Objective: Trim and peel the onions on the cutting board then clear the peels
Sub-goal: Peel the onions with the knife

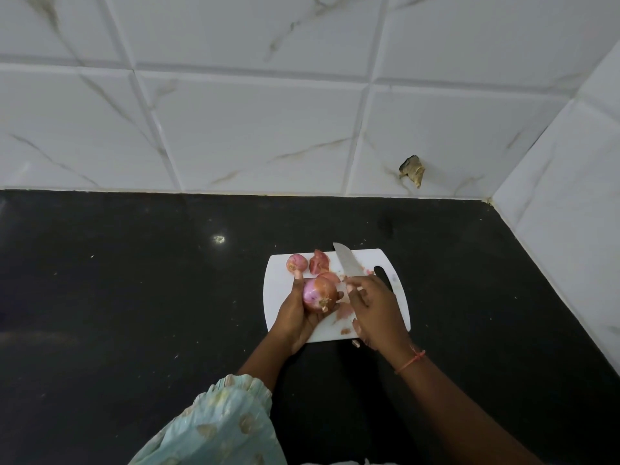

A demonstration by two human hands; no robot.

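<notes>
A black, speckled stone countertop (134, 297) fills the lower half of the view and carries a small bright reflection of light (219, 239) near its middle. Behind it rises a back wall of large white glossy tiles with grey-brown marble veining (251, 129), divided by white grout lines, and it meets a side wall of the same white veined tiles (570, 162) in a corner at the right. Low on the back wall near that corner, a jagged brownish chipped hole (412, 169) breaks one tile's surface.

Cutting board (278, 317) on counter (134, 297), knife (347, 261) right of small onion (296, 262)
</notes>
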